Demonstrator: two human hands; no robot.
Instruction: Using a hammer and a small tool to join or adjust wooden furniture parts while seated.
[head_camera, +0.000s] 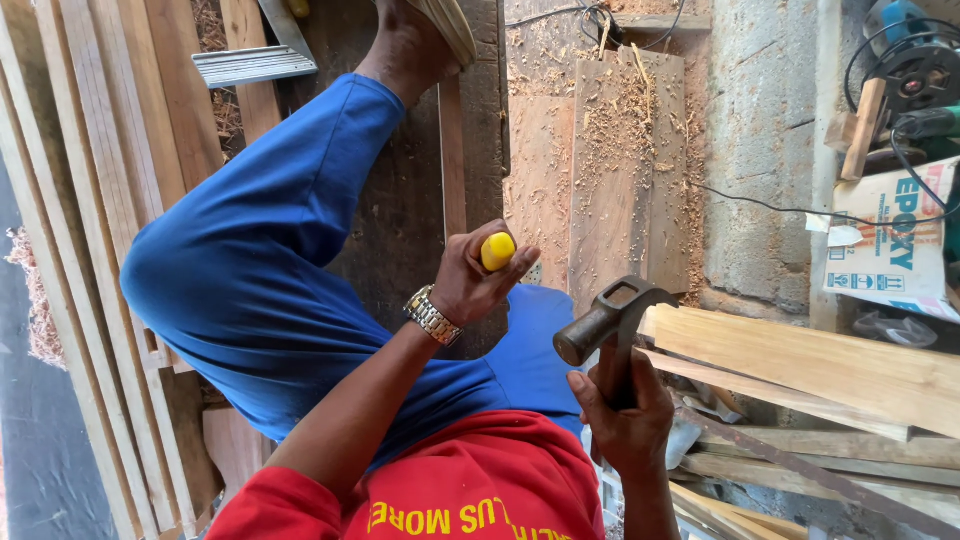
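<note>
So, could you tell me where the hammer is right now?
In the head view, the hammer is right of centre, gripped by the right hand, its head beside the pale wooden planks.

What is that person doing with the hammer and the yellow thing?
The person sits among wooden boards in blue trousers. Their left hand grips a tool with a yellow handle, its tip hidden behind the hand. Their right hand holds a hammer raised just beside it, head not touching the yellow handle. Wood shavings lie on the planks ahead, and a cut plank lies to the right.
</note>
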